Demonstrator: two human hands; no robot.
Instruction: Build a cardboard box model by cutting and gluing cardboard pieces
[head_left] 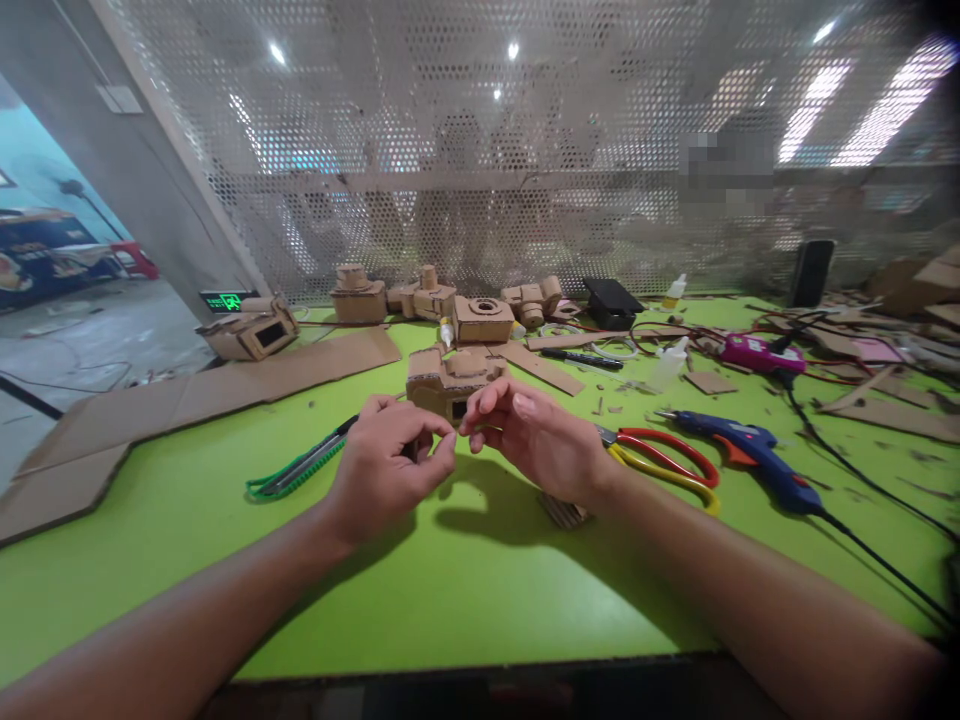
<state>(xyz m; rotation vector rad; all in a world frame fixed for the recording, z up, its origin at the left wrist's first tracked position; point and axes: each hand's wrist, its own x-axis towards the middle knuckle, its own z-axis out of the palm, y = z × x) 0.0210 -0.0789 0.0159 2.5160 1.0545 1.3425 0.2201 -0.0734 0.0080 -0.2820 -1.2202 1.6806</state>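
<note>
My left hand (391, 455) is held above the green table with its fingers curled and the thumb and forefinger pinched together. Whatever sits in that pinch, if anything, is too small to make out. Opposite it, almost touching at the fingertips, my right hand (536, 435) has loosely bent fingers, spread apart, and I see nothing in it. Just behind both hands stands a cardboard camera model (450, 380), partly hidden by them. A green utility knife (300, 470) lies beside my left hand. Under my right wrist is a small corrugated cardboard piece (562, 512).
Red-and-yellow-handled scissors (667, 460) and a blue glue gun (750, 450) with its cord lie right. Several cardboard cameras (484, 320) line the back, near a glue bottle (667, 365) and black pen (581, 357). A long cardboard strip (225, 385) lies left; a purple power strip (761, 352), right.
</note>
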